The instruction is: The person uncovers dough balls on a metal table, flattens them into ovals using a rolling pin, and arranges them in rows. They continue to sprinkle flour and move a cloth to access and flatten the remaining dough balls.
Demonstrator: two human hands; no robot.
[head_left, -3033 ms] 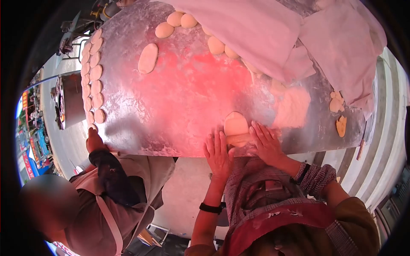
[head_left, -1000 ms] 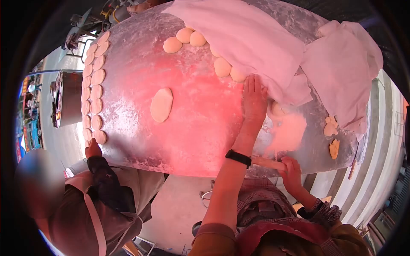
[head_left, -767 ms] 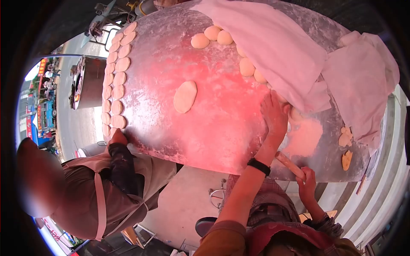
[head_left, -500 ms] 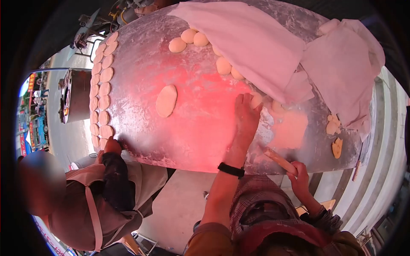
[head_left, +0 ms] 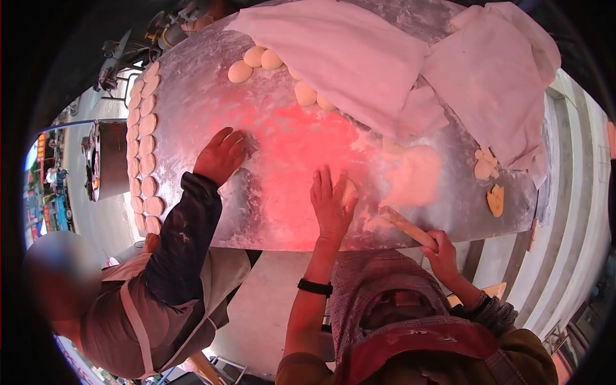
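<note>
The left hand (head_left: 332,204) lies flat and spread on the floured metal table (head_left: 269,160), palm down, fingers pointing away from the body, and under its outer fingers sits a small lump of dough (head_left: 350,190), only a sliver of which shows at the hand's right edge. The hand presses or covers the lump without closing round it; the fingers are straight, not curled. The right hand (head_left: 440,251) is at the near edge of the table, closed in a fist round the near end of a wooden rolling pin (head_left: 407,226). The pin's long axis runs slantwise from that fist up and left toward the dough, and its free end rests on the table just beside the left hand, to the right of the wrist, near but not touching the lump. So the dough lies up and to the left of the pin's tip, with the left hand much the nearer of the two. Right of the dough is a pale heap of flour (head_left: 417,176). Left of it, well apart, a co-worker's hand (head_left: 221,155) in a dark sleeve rests on the table.
</note>
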